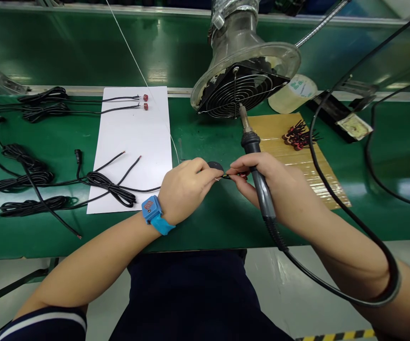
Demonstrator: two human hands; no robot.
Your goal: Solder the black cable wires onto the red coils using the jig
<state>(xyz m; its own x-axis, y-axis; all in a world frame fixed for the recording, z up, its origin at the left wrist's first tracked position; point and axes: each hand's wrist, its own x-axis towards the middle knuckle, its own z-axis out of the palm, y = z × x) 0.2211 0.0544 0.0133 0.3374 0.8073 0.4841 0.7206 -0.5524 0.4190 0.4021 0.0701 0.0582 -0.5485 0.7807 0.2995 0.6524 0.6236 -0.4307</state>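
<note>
My left hand [187, 189], wearing a blue wrist strap [152, 210], pinches the end of a black cable [148, 190] whose coil lies on the white sheet. My right hand [279, 189] grips a soldering iron [258, 175], its tip pointing up and away toward the fan. Between the thumb and fingertips of that same hand is a small part with red and dark wires [241, 175], only partly visible. The two hands' fingertips nearly meet, with thin wire ends [226, 176] between them. Just behind them sits a dark round object [215, 166], partly hidden.
A fume extractor [244, 90] hangs over the bench. Coiled black cables [27, 177] lie left, and two cables with red ends [146, 106] cross the white paper [134, 128]. Right are small wired parts [297, 136] on a tan sheet [272, 125], a bottle [292, 94] and a sponge holder [354, 127].
</note>
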